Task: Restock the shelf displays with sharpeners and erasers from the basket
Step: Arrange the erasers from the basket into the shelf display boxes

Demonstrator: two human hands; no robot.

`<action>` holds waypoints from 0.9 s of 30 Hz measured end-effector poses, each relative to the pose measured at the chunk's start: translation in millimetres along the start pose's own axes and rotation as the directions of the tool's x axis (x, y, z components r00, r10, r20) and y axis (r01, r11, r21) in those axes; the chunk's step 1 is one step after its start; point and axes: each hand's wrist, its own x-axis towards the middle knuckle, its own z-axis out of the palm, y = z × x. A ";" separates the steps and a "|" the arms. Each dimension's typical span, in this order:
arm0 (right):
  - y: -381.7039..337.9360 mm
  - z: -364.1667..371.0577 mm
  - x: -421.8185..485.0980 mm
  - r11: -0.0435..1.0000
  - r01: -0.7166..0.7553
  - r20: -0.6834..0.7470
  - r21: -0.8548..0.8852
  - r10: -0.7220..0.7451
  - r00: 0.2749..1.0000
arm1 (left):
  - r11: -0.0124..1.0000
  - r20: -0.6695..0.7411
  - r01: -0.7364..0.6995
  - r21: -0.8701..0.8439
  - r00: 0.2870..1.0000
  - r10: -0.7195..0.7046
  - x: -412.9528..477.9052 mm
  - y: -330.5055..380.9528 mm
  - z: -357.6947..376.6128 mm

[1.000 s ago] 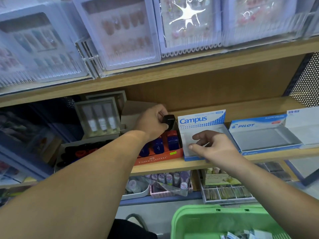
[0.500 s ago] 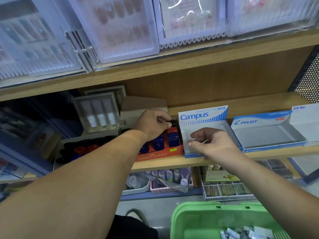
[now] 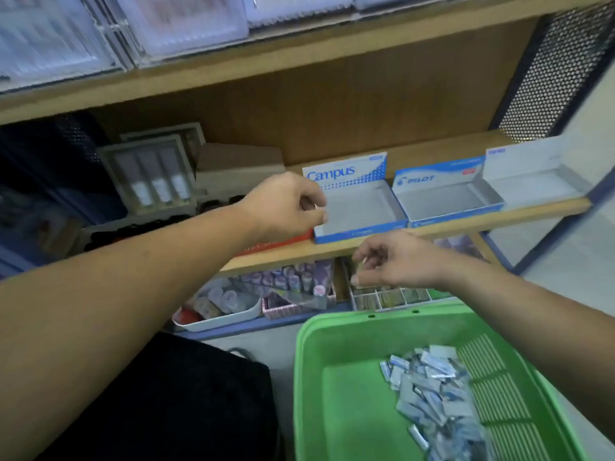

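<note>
The left hand [image 3: 286, 207] hangs just left of the Campus box [image 3: 359, 211], its fingers curled in and the thumb tip meeting the forefinger, with nothing seen in the pinch. Under it, touching the Campus box's left side, shows the red edge of a tray [image 3: 276, 244], mostly hidden. The Campus box stands open-topped on the wooden shelf [image 3: 299, 257]. Below its front edge and apart from it, the right hand [image 3: 399, 261] has half-curled fingers and a straight thumb. Blur hides whether anything small sits at its fingertips. Lower still, well below the Campus box, is the green basket [image 3: 382, 316], with wrapped erasers [image 3: 432, 387] heaped toward its right side. Right of the Campus box, touching it, stands the Pilot box [image 3: 446, 201], then a white box [image 3: 532, 181].
</note>
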 end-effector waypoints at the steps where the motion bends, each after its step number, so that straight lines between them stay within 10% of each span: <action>1: 12.5 1.4 -11.8 0.997 -0.040 0.069 -0.073 0.045 0.997 | 0.998 0.081 -0.060 0.017 0.995 0.058 -7.6 13.7 9.0; 5: 65.0 19.8 -55.2 0.908 -0.121 0.252 -0.400 0.235 0.939 | 0.983 0.460 -0.183 0.023 0.875 0.152 -30.8 57.8 78.4; 13: 167.0 48.1 -103.2 0.810 -0.241 0.202 -0.535 0.400 0.894 | 0.985 0.667 0.084 -0.150 0.744 0.038 -58.2 67.7 277.8; 27: 247.6 92.5 -57.0 0.805 -0.227 -0.009 -0.548 0.266 0.964 | 0.823 0.369 0.331 -0.462 0.915 -0.161 -65.5 34.7 415.1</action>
